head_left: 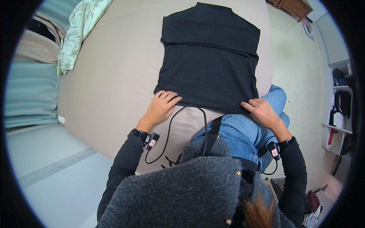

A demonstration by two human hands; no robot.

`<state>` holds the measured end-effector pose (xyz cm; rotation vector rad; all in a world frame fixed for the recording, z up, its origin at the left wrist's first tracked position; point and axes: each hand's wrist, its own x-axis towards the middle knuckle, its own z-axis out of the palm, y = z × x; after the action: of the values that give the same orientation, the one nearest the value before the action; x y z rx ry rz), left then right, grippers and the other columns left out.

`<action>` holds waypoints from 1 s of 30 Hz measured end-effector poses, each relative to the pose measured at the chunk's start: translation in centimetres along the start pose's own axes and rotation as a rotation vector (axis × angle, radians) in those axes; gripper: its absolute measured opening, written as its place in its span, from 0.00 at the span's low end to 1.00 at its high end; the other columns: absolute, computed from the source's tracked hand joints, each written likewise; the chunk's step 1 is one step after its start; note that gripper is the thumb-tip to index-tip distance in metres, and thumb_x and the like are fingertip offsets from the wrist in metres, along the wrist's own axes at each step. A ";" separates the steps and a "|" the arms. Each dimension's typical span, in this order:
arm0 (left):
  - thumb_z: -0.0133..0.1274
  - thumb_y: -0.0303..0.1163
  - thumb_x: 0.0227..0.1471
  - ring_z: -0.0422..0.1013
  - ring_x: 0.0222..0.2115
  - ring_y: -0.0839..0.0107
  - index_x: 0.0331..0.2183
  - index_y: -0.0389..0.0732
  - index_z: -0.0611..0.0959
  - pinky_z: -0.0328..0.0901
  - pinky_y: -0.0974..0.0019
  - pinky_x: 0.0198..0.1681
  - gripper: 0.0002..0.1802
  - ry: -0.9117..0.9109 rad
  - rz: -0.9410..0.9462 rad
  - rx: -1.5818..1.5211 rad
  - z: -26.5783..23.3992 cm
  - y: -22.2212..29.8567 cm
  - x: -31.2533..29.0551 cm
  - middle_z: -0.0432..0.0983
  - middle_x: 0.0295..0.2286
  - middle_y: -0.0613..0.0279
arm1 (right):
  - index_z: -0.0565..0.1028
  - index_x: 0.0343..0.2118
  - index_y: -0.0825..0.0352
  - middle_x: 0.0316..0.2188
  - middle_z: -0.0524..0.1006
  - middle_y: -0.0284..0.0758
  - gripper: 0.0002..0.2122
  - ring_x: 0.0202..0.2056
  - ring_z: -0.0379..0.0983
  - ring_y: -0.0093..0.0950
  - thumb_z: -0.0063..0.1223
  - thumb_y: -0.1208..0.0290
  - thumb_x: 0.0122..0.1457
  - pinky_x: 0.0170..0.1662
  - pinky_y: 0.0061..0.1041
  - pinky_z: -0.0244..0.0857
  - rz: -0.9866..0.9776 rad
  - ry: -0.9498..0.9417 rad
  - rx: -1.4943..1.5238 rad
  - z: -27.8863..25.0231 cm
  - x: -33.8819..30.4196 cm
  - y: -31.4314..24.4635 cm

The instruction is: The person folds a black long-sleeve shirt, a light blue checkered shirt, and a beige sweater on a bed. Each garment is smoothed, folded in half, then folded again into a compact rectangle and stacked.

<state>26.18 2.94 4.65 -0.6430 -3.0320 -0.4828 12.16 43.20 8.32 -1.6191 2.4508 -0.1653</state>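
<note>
The black shirt [207, 78] lies spread on the pale bed [110, 76], right in front of the person, and I'll take it as the middle of my clock. It looks fairly flat, with a layered edge crossing its upper half from just above nine over to three; its lower hem faces the person.

The left hand [162, 104] is at the hem's corner, between seven and eight, palm down, half open, its fingers loosely spread and bent, tips resting on the cloth. The right hand [262, 111] is at the other corner, between four and five, more curled, its fingertips on the edge. I can't tell whether either one really pinches the cloth, since the undersides are hidden.

Each wrist wears a small black device, the left one [152, 141] and the right one [273, 151]. A black cable [167, 140] loops at seven, between the left device and the hem. Blue jeans [239, 135] show at five, just below the right hand, and a grey fuzzy vest [178, 190] at six.

A flowered cloth [81, 30] hangs over the bed's edge between nine and ten, near a green curtain [32, 95] at nine. Across the tiled floor [294, 76], filled shelves [341, 110] stand between three and four; a wooden cabinet [295, 8] stands at two.
</note>
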 end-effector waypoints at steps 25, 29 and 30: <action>0.56 0.24 0.48 0.70 0.47 0.60 0.40 0.39 0.82 0.60 0.56 0.54 0.13 0.104 -0.208 -0.140 -1.6 -5.2 0.2 0.78 0.37 0.57 | 0.77 0.32 0.67 0.27 0.70 0.39 0.09 0.32 0.71 0.37 0.58 0.65 0.56 0.36 0.35 0.67 0.196 0.135 0.340 0.5 -0.2 0.1; 0.53 0.24 0.53 0.70 0.41 0.58 0.37 0.35 0.80 0.63 0.59 0.49 0.08 0.204 -0.371 -0.407 -4.6 -6.8 3.7 0.77 0.36 0.54 | 0.73 0.30 0.73 0.24 0.67 0.43 0.11 0.28 0.67 0.36 0.52 0.68 0.62 0.33 0.34 0.63 0.398 0.300 0.559 -0.9 2.3 2.3; 0.53 0.25 0.54 0.70 0.39 0.58 0.36 0.34 0.80 0.63 0.60 0.47 0.07 0.258 -0.310 -0.393 -5.6 -7.1 4.8 0.76 0.35 0.54 | 0.71 0.30 0.74 0.23 0.66 0.42 0.11 0.26 0.64 0.33 0.52 0.69 0.63 0.32 0.32 0.62 0.458 0.364 0.607 -1.7 2.8 2.8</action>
<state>18.63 -2.99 8.22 -0.0910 -2.8113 -1.0933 8.24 41.69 9.09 -0.8074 2.5720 -1.0808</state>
